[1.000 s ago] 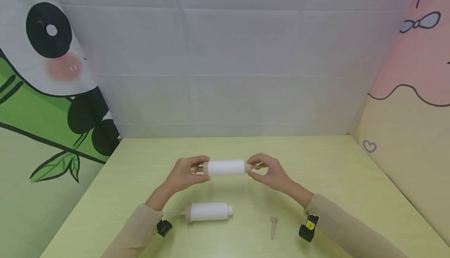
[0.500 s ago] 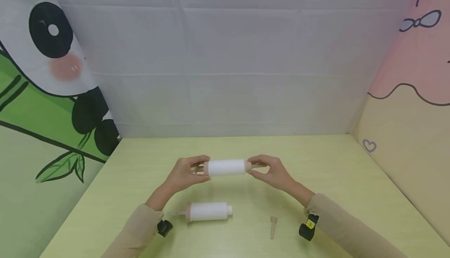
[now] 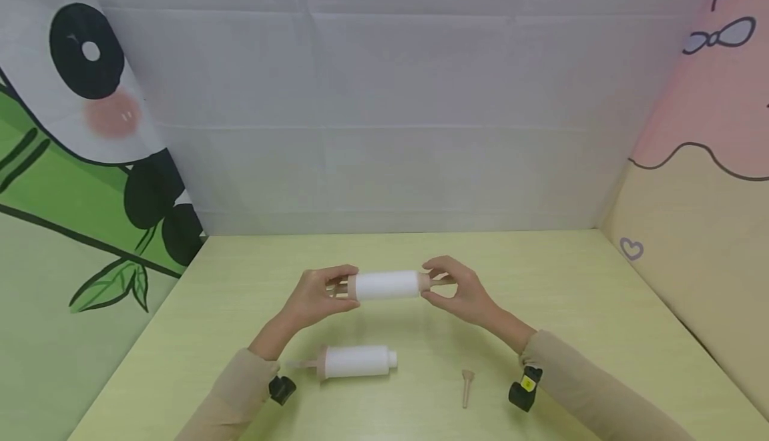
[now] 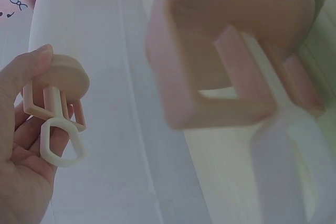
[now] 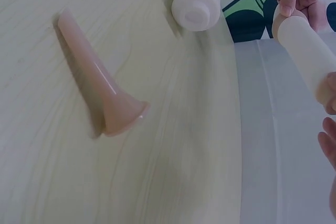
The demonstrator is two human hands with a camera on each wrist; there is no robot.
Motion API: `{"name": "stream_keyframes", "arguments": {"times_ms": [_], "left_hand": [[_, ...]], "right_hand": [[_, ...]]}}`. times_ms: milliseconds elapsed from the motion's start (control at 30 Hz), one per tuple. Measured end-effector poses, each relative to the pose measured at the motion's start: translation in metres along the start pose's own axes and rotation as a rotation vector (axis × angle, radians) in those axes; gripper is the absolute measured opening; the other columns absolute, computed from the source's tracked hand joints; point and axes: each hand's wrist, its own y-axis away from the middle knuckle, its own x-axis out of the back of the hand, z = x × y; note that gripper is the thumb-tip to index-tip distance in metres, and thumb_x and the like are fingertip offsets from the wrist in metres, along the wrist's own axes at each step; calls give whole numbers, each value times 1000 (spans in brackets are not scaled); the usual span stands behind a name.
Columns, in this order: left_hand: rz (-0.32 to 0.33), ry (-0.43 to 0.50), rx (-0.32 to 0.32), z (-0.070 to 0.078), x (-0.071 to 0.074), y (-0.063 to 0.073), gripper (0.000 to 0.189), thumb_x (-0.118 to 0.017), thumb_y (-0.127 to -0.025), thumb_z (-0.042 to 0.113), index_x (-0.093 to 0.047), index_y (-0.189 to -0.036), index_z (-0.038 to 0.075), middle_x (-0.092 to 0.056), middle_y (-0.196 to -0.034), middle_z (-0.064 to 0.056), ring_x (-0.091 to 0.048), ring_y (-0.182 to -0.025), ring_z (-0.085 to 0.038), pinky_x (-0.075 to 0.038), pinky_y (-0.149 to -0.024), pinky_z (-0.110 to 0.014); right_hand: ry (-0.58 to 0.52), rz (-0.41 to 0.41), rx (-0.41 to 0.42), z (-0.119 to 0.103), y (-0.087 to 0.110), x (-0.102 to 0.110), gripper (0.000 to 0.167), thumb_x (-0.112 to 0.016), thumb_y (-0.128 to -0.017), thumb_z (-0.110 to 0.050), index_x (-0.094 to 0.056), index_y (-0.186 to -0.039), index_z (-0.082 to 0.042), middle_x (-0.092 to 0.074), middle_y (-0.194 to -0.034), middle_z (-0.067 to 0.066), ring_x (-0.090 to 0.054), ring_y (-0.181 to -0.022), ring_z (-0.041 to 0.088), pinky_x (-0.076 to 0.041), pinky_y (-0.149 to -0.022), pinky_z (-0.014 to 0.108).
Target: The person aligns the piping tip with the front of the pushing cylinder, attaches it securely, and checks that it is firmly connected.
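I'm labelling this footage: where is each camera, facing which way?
Head: on the head, facing forward and down at the table; left hand, right hand and sleeves show.
Left wrist: on that wrist, facing along the held white cylinder; both hands partly show.
Right wrist: on that wrist, facing the table and loose flared piece; both hands partly show.
Head and right wrist share the flared piece.

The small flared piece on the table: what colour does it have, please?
The flared piece is pinkish beige; it shows best in the right wrist view.

White cylinder [image 5: 302,45] in fingers [image 5: 316,14], nozzle [image 5: 102,82] on tabletop [image 5: 42,156]
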Motion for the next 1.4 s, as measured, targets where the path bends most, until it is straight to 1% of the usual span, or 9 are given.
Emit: {"name": "stream_keyframes", "arguments": {"times_ms": [167, 300, 633, 733, 833, 967, 1167, 1300, 1400], "left_hand": [[0, -2, -21, -4, 1, -1, 48, -76, -69, 1, -59, -114, -3, -61, -110, -19, -62, -96, -29, -53, -77, -29], [-3, -5, -12, -4, 0, -2, 48, -76, -70, 1, -58, -114, -3, -61, -110, -19, -62, -96, -29, -53, -77, -27], [-12, -16, -3, -5, -1, -3, 49, -75, -70, 0, -57, -115, -4, -60, -111, -20, -62, -96, -28, -52, -76, -24], [-17, -15, -1, 2, -1, -2, 47, -74, -70, -3, -57, -115, -5, -60, -110, -21, -62, -95, -30, -52, -76, -24], [-20, -21, -15, 15, 0, -1, 46, -73, -70, -6, -57, -113, -9, -60, -109, -24, -62, -94, -34, -53, -76, -26], [-17, -65, -51, 31, 0, 0, 43, -72, -70, -8, -56, -111, -12, -60, -105, -26, -63, -91, -36, -53, -75, -32], [-7, -93, -66, 36, -4, -1, 43, -72, -69, -9, -57, -109, -12, -61, -104, -26, -63, -89, -35, -53, -75, -37], [-1, -95, -73, 35, -7, -3, 42, -72, -69, -9, -57, -109, -12, -61, -103, -26, -63, -88, -35, -53, -74, -37], [3, -97, -78, 33, -8, -4, 43, -72, -69, -9, -57, -109, -12, -61, -103, -26, -63, -88, -35, -53, -74, -36]], "right_hand": [[11, -1, 32, 0, 0, 3, 43, -73, -66, 11, -54, -104, 7, -55, -103, 21, -58, -83, 33, -54, -63, 42], [7, -19, 54, 2, 0, 5, 38, -72, -66, 13, -55, -100, 8, -58, -97, 21, -59, -83, 32, -54, -63, 42], [30, -49, 25, 4, 2, 7, 29, -71, -70, 10, -62, -97, 5, -65, -93, 17, -63, -80, 28, -55, -65, 36], [36, -53, -7, 4, 2, 8, 27, -70, -72, 8, -63, -98, 5, -65, -93, 17, -63, -80, 27, -54, -65, 35], [47, -59, -39, 4, 2, 8, 27, -70, -73, 6, -63, -98, 5, -66, -94, 17, -63, -80, 26, -54, -64, 34], [47, -79, -74, 6, 3, 9, 27, -69, -74, 5, -63, -100, 6, -66, -95, 18, -64, -81, 26, -54, -64, 39], [26, -106, -130, 8, 5, 12, 25, -67, -78, 2, -63, -103, 6, -66, -97, 18, -64, -83, 29, -53, -66, 44], [37, -100, -148, 32, 12, 9, 28, -68, -79, -2, -63, -106, 3, -66, -99, 15, -64, -85, 27, -54, -67, 42], [46, -85, -127, 49, 17, 5, 34, -70, -78, -5, -61, -110, -1, -66, -102, 12, -63, -87, 22, -54, -69, 39]]}}
